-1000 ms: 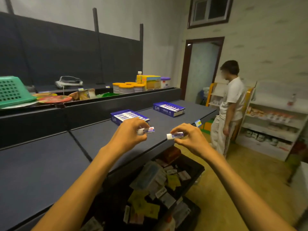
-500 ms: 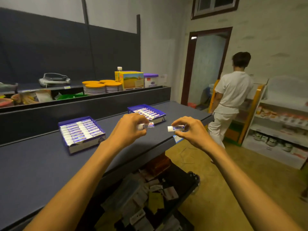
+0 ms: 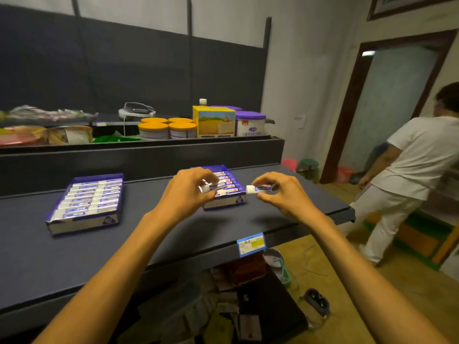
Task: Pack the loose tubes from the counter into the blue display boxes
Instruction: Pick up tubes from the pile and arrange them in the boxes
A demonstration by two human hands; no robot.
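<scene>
Counter [image 3: 159,242]: dark, with two blue boxes on it.
Left box [image 3: 85,203]: full of tubes, well to your left.
Right box [image 3: 224,192]: partly behind your left hand.
Left hand [image 3: 185,194]: your fingers pinch a tube [image 3: 213,186] over the right box.
Right hand [image 3: 278,192]: your fingertips pinch another tube [image 3: 259,188] just right of that box.

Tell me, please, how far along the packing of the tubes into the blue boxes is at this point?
Largely done, it seems. The left blue box is packed with a full-looking row of tubes. The right blue box also holds tubes, though the left hand hides part of it. In hand: the left hand pinches one tube over that box, and the right hand holds another tube beside it. Both remain to be placed.
</scene>
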